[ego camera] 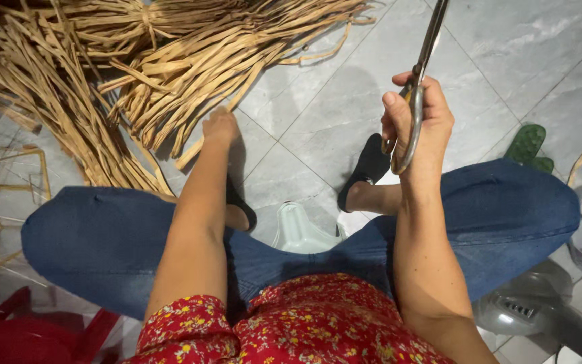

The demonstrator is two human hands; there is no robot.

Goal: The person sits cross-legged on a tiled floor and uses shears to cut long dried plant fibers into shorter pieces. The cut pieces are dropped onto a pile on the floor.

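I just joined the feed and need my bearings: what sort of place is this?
Probably a home or small workshop floor used for weaving or craft work. Bundles of dried straw strips lie on grey floor tiles, the right hand holds scissors, and a fan base stands nearby.

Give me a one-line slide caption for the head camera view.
Seated person's right hand holds scissors upright; left hand reaches into dried straw strips.

Even, fairly bright indoor light falls from above. Soft glare sits on the grey floor tiles (pixel 345 87) toward the upper right, and a diffuse arm shadow darkens the tiles at centre. The middle of the frame is sharp. Wide-angle stretching bends the edges, and the lower corners look slightly soft and dimmer.
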